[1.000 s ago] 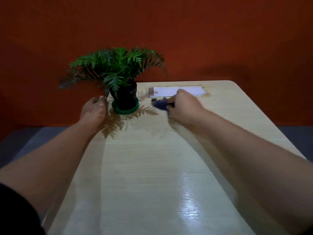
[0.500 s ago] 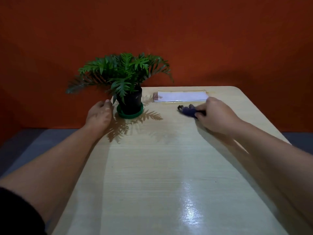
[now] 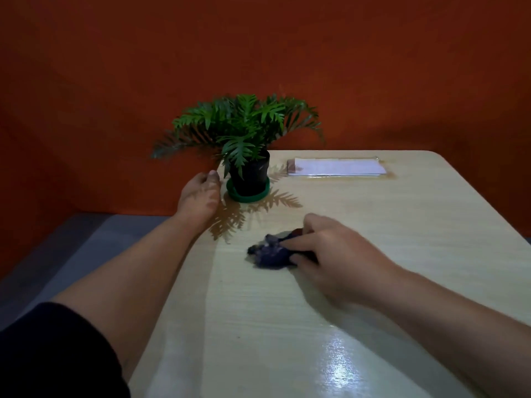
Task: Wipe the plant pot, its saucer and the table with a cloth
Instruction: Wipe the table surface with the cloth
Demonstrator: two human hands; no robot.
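A black plant pot [image 3: 250,176] with a green fern stands in a green saucer [image 3: 247,196] at the far left of the pale wooden table [image 3: 287,326]. My left hand [image 3: 199,198] rests flat on the table's left edge, just left of the saucer, holding nothing. My right hand [image 3: 336,255] presses a crumpled dark blue cloth [image 3: 270,254] onto the tabletop in the middle, in front of the pot. Part of the cloth is hidden under my fingers.
A flat white paper in a clear sleeve [image 3: 337,167] lies at the table's far edge, right of the pot. An orange wall [image 3: 258,53] rises right behind the table. Grey floor [image 3: 71,248] shows to the left.
My right hand has slid the cloth from the far side near the paper toward me and to the left. My left hand has stayed beside the saucer.
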